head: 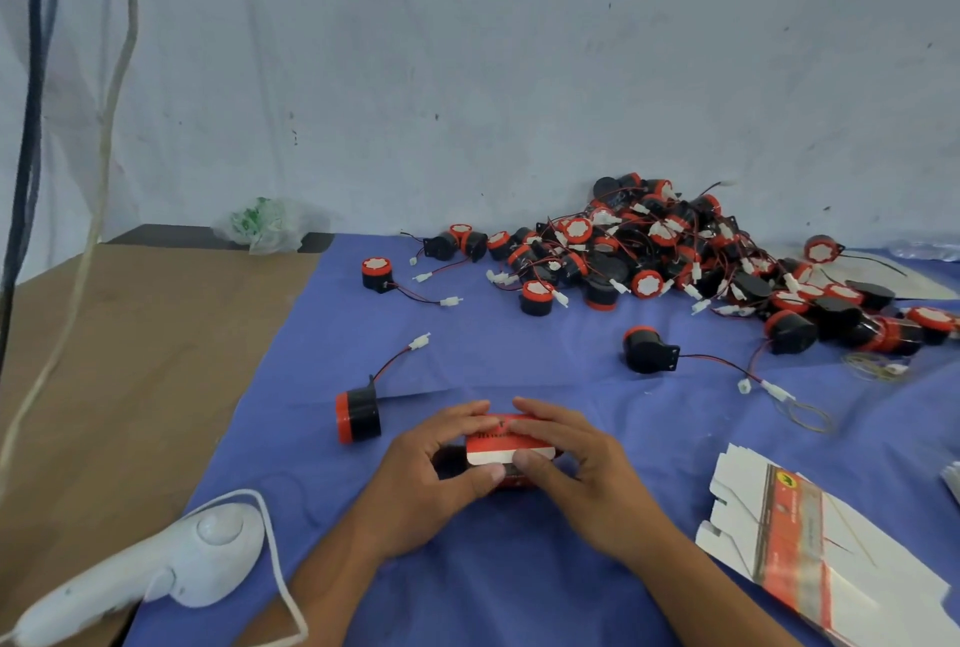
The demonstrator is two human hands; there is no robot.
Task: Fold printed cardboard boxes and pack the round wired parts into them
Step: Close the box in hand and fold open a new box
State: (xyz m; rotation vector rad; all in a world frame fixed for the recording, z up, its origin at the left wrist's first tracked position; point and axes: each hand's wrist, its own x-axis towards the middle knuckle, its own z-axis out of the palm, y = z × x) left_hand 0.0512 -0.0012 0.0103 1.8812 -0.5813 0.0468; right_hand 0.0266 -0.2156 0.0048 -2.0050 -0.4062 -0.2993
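Observation:
A small red and white printed cardboard box [501, 443] rests on the blue cloth [519, 365], held between both hands. My left hand [436, 469] grips its left side, thumb on the front flap. My right hand [576, 459] covers its right side, thumb pressing the white flap. Round black parts with red caps and wires lie loose nearby: one at the left [357, 415], one further back on the right [649, 349]. A big pile of these parts [675, 251] sits at the back right. Flat unfolded boxes [800, 537] are stacked at the right.
A white handheld controller [171, 568] with a cord lies at the front left, half on the brown tabletop [130, 334]. A crumpled plastic bag [265, 225] sits by the wall. Rubber bands [810, 415] lie at the right. Cables hang at the far left.

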